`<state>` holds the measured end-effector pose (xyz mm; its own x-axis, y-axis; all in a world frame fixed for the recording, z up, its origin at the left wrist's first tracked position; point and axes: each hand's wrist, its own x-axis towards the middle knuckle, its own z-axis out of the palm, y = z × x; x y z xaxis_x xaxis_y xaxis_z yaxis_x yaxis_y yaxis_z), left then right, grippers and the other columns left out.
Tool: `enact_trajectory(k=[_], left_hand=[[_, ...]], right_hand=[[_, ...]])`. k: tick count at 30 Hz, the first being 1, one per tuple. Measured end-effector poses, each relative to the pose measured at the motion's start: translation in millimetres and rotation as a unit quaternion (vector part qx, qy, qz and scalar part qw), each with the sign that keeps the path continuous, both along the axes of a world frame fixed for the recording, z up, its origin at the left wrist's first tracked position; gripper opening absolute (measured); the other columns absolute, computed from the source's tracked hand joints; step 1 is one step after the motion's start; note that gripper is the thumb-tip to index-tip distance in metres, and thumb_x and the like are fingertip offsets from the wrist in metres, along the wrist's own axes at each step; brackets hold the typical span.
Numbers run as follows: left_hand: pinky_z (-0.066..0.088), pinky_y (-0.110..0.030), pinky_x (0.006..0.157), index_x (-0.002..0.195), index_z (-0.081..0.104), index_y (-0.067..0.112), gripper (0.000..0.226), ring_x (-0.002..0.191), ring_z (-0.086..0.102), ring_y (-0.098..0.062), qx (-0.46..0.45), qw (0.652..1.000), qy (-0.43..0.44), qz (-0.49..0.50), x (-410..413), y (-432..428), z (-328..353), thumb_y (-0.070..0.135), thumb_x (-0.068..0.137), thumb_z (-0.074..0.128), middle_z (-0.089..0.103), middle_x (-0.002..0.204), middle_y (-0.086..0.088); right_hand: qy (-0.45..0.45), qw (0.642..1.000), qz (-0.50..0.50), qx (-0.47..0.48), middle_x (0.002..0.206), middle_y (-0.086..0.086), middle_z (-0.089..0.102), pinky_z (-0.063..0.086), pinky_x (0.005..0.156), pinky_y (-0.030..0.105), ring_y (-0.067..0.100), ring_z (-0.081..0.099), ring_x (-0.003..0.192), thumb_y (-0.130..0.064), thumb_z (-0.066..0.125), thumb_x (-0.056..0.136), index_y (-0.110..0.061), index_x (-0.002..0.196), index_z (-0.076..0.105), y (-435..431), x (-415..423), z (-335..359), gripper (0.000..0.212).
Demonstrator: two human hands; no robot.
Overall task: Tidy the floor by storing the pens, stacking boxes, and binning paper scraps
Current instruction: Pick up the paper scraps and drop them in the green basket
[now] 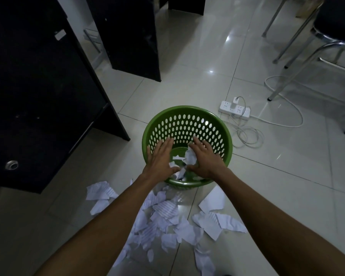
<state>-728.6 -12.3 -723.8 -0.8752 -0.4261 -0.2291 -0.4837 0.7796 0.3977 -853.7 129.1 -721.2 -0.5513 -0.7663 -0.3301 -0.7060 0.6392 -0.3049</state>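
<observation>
A round green perforated bin (187,116) stands on the tiled floor in the middle of the view. Both my hands hover over its mouth, palms down with straight fingers. My left hand (160,158) is over the bin's left side. My right hand (204,158) is over the right side. White paper scraps (190,157) show between and under my hands, inside the bin; they look loose rather than gripped. Several more torn paper scraps (167,218) lie scattered on the floor just in front of the bin, between my forearms. No pens or boxes are in view.
A black desk (38,96) fills the left side, with another dark panel (131,36) behind it. A white power strip (234,110) with coiled cable (247,136) lies right of the bin. Metal chair legs (299,48) stand at the upper right.
</observation>
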Motion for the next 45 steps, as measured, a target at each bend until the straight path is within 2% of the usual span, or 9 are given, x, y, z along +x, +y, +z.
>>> enact_trajectory(k=[6, 13, 20, 24, 27, 32, 37, 40, 45], left_hand=[[-0.003, -0.050, 0.117, 0.152, 0.006, 0.021, 0.094, 0.148, 0.000, -0.019, 0.006, 1.000, 0.020, 0.010, 2, 0, -6, 0.042, 0.083, 0.066, 0.002, 0.161, 0.002], [0.002, -0.049, 0.119, 0.150, 0.019, 0.018, 0.079, 0.147, 0.008, -0.021, 0.020, 0.998, 0.057, 0.014, 9, -2, -7, 0.032, 0.087, 0.064, 0.014, 0.159, -0.003], [0.013, -0.045, 0.117, 0.145, 0.031, 0.012, 0.062, 0.144, 0.019, -0.022, -0.012, 0.992, 0.121, 0.020, 42, 6, 1, 0.031, 0.092, 0.056, 0.025, 0.156, -0.006], [0.014, -0.051, 0.117, 0.145, 0.031, 0.010, 0.062, 0.145, 0.019, -0.024, -0.007, 0.989, 0.144, 0.037, 75, 13, 1, 0.027, 0.091, 0.057, 0.026, 0.155, -0.009], [0.016, -0.050, 0.116, 0.146, 0.029, 0.008, 0.064, 0.144, 0.020, -0.027, -0.021, 0.985, 0.162, 0.048, 110, 21, -10, 0.025, 0.091, 0.057, 0.024, 0.156, -0.011], [0.015, -0.048, 0.117, 0.145, 0.031, 0.008, 0.060, 0.144, 0.022, -0.027, -0.005, 0.988, 0.139, 0.071, 183, 51, -47, 0.023, 0.093, 0.055, 0.024, 0.156, -0.012], [0.019, -0.039, 0.118, 0.143, 0.034, -0.001, 0.062, 0.142, 0.028, -0.029, 0.039, 0.990, 0.116, 0.065, 278, 110, -83, 0.017, 0.090, 0.061, 0.029, 0.152, -0.018], [0.017, -0.031, 0.117, 0.147, 0.025, 0.004, 0.070, 0.144, 0.023, -0.024, 0.077, 0.992, 0.062, 0.081, 334, 148, -108, 0.024, 0.091, 0.061, 0.021, 0.156, -0.013], [0.026, -0.036, 0.115, 0.151, 0.017, 0.016, 0.090, 0.145, 0.018, -0.022, 0.111, 0.989, -0.073, 0.065, 404, 198, -151, 0.032, 0.081, 0.072, 0.009, 0.160, -0.003]], right_hand=[[0.018, 1.000, 0.010, 0.013, 0.162, -0.004, -0.005, 0.018, 0.116, 0.055, 0.025, 0.003, 0.148, -0.054, 0.060, 0.085, -0.024, 0.151, 0.015, 7, -3, -3, 0.086], [0.028, 1.000, 0.013, 0.007, 0.162, 0.002, 0.005, 0.027, 0.115, 0.050, 0.027, 0.019, 0.145, -0.052, 0.056, 0.088, -0.020, 0.150, 0.021, 10, 0, 2, 0.078], [0.080, 0.994, 0.019, -0.076, 0.153, 0.010, 0.032, 0.032, 0.112, 0.045, 0.030, 0.038, 0.135, -0.048, 0.053, 0.092, -0.012, 0.139, 0.042, 16, 32, 18, 0.061], [0.106, 0.986, 0.044, -0.124, 0.150, 0.012, 0.037, 0.028, 0.113, 0.042, 0.029, 0.037, 0.135, -0.044, 0.052, 0.093, -0.011, 0.136, 0.047, 17, 64, 29, 0.054], [0.133, 0.977, 0.065, -0.154, 0.148, 0.012, 0.040, 0.028, 0.111, 0.041, 0.029, 0.038, 0.133, -0.039, 0.053, 0.094, -0.011, 0.131, 0.052, 27, 95, 31, 0.046], [0.144, 0.970, 0.068, -0.184, 0.144, 0.014, 0.044, 0.033, 0.109, 0.045, 0.030, 0.040, 0.132, -0.035, 0.052, 0.093, -0.007, 0.134, 0.048, 62, 158, 14, 0.049], [0.098, 0.982, 0.089, -0.132, 0.143, 0.014, 0.044, 0.036, 0.105, 0.039, 0.031, 0.042, 0.128, -0.037, 0.053, 0.094, -0.006, 0.133, 0.048, 112, 226, -28, 0.050], [0.057, 0.989, 0.100, -0.089, 0.152, 0.012, 0.034, 0.029, 0.111, 0.037, 0.028, 0.034, 0.137, -0.040, 0.052, 0.095, -0.009, 0.138, 0.043, 145, 264, -57, 0.054], [0.001, 0.996, 0.090, -0.028, 0.156, 0.010, 0.024, 0.029, 0.110, 0.038, 0.027, 0.028, 0.140, -0.039, 0.055, 0.093, -0.012, 0.145, 0.033, 199, 314, -103, 0.062]])
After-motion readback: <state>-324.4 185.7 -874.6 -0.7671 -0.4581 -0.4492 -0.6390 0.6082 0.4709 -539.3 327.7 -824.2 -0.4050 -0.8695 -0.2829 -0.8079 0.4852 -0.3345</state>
